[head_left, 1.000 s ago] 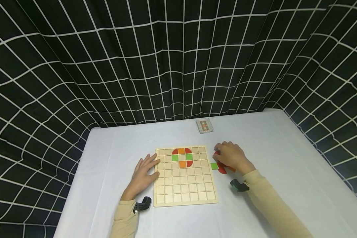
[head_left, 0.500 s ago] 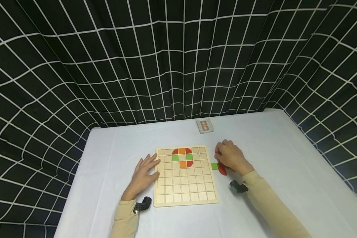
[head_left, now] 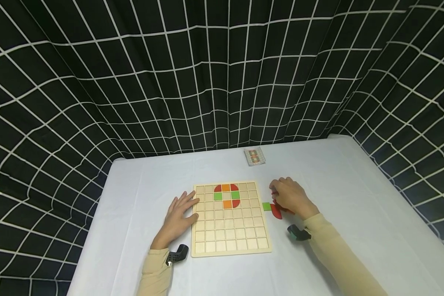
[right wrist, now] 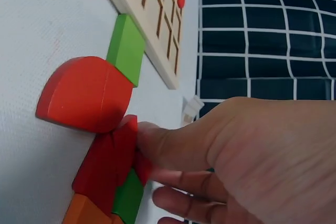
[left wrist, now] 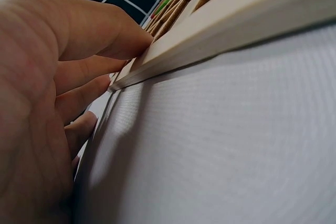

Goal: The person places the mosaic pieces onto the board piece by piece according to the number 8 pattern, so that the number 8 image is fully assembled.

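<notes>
A wooden grid board (head_left: pixel 229 236) lies on the white table, with red, orange and green pieces set in its upper cells. My left hand (head_left: pixel 180 220) rests on the board's left edge, fingers spread; in the left wrist view its thumb (left wrist: pixel 113 32) lies against the rim. Right of the board, my right hand (head_left: pixel 290 196) bends over a small heap of blocks. There its thumb (right wrist: pixel 157 142) and fingers pinch a red block (right wrist: pixel 126 142) with a curved side. A green square block (right wrist: pixel 126 51) and red quarter-round blocks (right wrist: pixel 86 95) lie beside it. The palm hides part of the heap in the head view.
A card (head_left: pixel 255 156) with a printed coloured pattern lies behind the board. An orange block (right wrist: pixel 84 211) and another green block (right wrist: pixel 127 198) sit in the heap. A black curtain (head_left: pixel 222 82) with white grid lines surrounds the table (head_left: pixel 140 176).
My right hand has shifted slightly right among the blocks, after lifting a little, and the red piece at its fingertips shows less. The left hand and the board have stayed put.
</notes>
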`<state>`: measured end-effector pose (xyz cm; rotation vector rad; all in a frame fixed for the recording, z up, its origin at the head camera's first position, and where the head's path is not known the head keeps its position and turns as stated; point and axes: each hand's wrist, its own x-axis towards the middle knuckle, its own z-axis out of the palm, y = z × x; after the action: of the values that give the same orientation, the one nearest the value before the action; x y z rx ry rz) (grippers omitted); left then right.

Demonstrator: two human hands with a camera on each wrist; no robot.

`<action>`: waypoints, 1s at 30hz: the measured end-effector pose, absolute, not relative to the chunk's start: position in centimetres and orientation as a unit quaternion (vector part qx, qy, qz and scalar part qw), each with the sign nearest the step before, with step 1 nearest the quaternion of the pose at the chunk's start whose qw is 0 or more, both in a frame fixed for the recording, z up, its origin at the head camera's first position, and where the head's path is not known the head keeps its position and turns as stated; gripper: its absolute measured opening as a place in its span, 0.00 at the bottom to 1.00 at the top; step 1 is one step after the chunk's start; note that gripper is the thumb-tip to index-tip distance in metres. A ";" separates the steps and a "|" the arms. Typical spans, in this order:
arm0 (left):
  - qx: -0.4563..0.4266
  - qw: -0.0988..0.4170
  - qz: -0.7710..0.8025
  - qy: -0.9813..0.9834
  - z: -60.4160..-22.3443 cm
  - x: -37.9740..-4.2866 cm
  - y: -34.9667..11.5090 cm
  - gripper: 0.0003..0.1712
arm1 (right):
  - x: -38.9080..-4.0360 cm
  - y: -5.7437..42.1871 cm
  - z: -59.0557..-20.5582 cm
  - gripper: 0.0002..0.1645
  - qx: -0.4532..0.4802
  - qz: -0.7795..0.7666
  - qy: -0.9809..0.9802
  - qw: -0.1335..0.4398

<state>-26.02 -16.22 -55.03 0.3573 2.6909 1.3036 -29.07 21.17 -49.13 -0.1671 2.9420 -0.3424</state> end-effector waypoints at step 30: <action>0.119 0.064 0.433 0.891 -55.1 -26.1 -16.3 0.30 | -29.4 19.4 -46.4 0.16 -0.035 -0.395 0.915 0.072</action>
<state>-26.08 -16.30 -55.10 0.3599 2.6907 1.3064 -29.40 19.35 -46.43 -0.1062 2.7510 -1.1871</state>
